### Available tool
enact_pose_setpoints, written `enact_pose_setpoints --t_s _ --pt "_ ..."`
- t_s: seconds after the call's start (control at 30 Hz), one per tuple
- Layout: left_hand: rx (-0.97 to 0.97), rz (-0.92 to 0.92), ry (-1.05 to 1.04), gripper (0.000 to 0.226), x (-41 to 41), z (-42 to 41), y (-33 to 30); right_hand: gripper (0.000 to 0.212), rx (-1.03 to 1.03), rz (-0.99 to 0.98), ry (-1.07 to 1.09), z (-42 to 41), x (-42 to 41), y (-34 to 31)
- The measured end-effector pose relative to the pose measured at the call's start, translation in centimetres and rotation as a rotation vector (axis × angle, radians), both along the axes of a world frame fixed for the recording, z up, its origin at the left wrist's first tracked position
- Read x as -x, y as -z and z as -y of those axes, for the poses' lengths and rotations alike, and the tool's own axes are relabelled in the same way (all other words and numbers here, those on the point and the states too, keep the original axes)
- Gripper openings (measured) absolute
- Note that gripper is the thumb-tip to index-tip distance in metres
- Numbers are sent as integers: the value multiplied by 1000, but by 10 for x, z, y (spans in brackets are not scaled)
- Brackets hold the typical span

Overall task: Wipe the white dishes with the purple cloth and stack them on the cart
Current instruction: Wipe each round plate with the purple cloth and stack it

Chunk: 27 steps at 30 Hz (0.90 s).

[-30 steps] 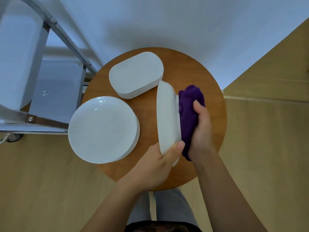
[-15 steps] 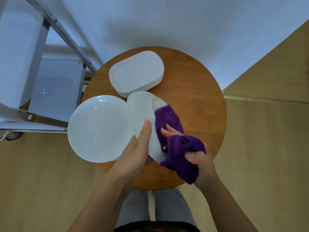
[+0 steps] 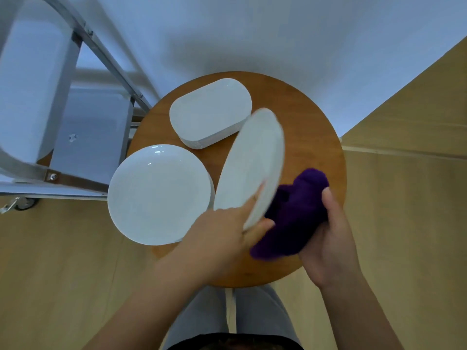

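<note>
Head view: I see a round wooden table (image 3: 308, 137) on a light wood floor (image 3: 50, 274), white wall (image 3: 278, 34) behind it. Metal cart (image 3: 83, 137) stands just left of the table, its shelf bare where visible. On the table: stack of round white plates (image 3: 159, 193) at left, stack of oblong white dishes (image 3: 209, 112) at the back.

Left hand (image 3: 222, 238) grips the near edge of one white plate (image 3: 250, 165), thumb on its upper face, fingers curled under; plate is tilted steeply above the table, slightly blurred. Right hand (image 3: 328, 238) is closed around the bunched purple cloth (image 3: 293, 215), thumb on top. Cloth sits against the plate's underside near its lower rim; can't tell how firm the contact is.
</note>
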State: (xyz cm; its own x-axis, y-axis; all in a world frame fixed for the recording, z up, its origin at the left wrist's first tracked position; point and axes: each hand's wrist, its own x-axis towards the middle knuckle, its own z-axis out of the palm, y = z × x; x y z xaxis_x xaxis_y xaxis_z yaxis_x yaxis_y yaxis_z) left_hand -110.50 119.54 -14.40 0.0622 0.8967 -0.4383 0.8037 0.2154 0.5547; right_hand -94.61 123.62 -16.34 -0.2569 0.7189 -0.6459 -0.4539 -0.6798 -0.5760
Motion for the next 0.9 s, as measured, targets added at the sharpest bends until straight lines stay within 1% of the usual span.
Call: enact_pose_setpoints --t_s 0.03,0.07,0.1,0.13,0.23,0.3,0.37,0.4,0.47,0.53,0.57,0.6,0.63,0.67,0.7,0.73,0.77,0.8,0.83,0.87,0.9 --pt "-27 -122 116 63 -5 1 6 74 -31 -62 -38 -2 3 -8" --pt "-60 -194 191 61 -9 2 12 87 -45 -70 -74 -3 6 -13" --pt "-63 -248 244 61 -12 2 16 94 -35 -40 -88 -4 11 -17" --pt "-67 -304 280 64 -15 2 20 92 -17 8 -74 -3 13 -17" --pt "-125 -474 375 72 -19 2 23 66 -30 140 -2 4 17 -13" --pt "-144 -481 393 70 -18 1 25 51 -93 225 12 6 17 -9" --pt "-99 -429 375 73 -15 3 26 37 -122 278 27 6 14 -3" --pt "-80 -369 322 78 -12 6 27 34 -109 297 41 6 11 1" --pt "-107 -231 90 86 3 10 23 38 -79 307 66 4 4 8" --pt "-279 -139 -287 83 23 14 23 35 -73 292 48 3 -3 13" --pt "-305 -97 -505 83 33 14 25 34 -72 286 26 4 -6 15" --pt "-243 42 -728 85 44 13 24 35 -77 281 -1 5 -8 16" --pt "-110 316 -940 79 52 11 23 37 -86 273 -24 6 -8 16" --pt "38 688 -1084 69 57 11 24 40 -105 264 -52 6 -6 17" --pt "159 1030 -1172 61 61 13 26 41 -128 269 -91 7 -3 18" --pt "202 1245 -1238 54 65 16 27 39 -135 297 -123 6 1 18" --pt "187 1342 -1279 50 67 19 30 34 -124 356 -133 5 5 17" --pt "147 1370 -1298 48 69 22 32 26 -109 446 -104 3 7 16" --pt "98 1372 -1306 49 68 24 33 25 -120 544 -47 0 10 13" --pt "55 1347 -1306 50 69 26 34 35 -179 613 7 -3 13 9" --pt "16 1304 -1297 49 69 26 34 42 -244 626 63 -5 17 6"
